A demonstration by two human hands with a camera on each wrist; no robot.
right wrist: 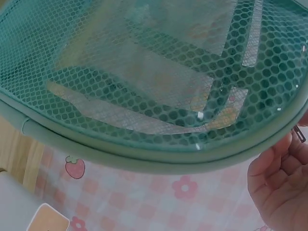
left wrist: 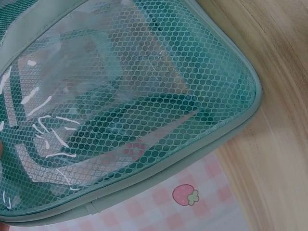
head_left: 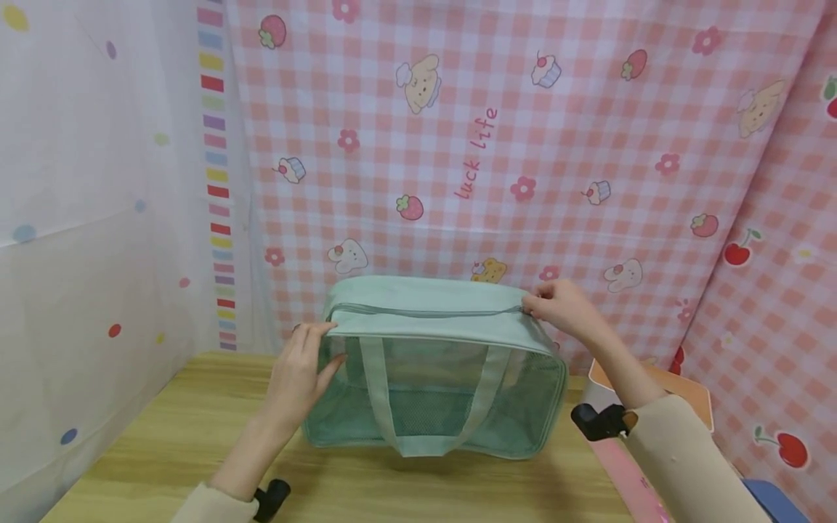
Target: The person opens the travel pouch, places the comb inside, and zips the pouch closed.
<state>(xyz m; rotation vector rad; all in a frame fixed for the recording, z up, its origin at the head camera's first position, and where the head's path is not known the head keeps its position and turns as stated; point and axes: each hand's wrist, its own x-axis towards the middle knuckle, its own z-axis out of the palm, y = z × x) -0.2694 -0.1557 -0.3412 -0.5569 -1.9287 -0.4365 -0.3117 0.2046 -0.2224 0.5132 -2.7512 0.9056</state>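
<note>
A mint-green bag with clear mesh sides stands upright on the wooden table, its strap handle hanging down the front. Along its top runs a zipper. My left hand grips the upper left corner, fingers over the top and thumb against the front. At the zipper's right end, my right hand pinches with thumb and fingers. A small metal zipper pull shows beside those fingers in the right wrist view. The left wrist view shows mostly the bag's mesh side, with the left hand nearly out of frame.
To the right of the bag stands a white box with an orange top. A pink flat item lies in front of it, and a blue object is at the lower right. A checked cloth hangs close behind the bag.
</note>
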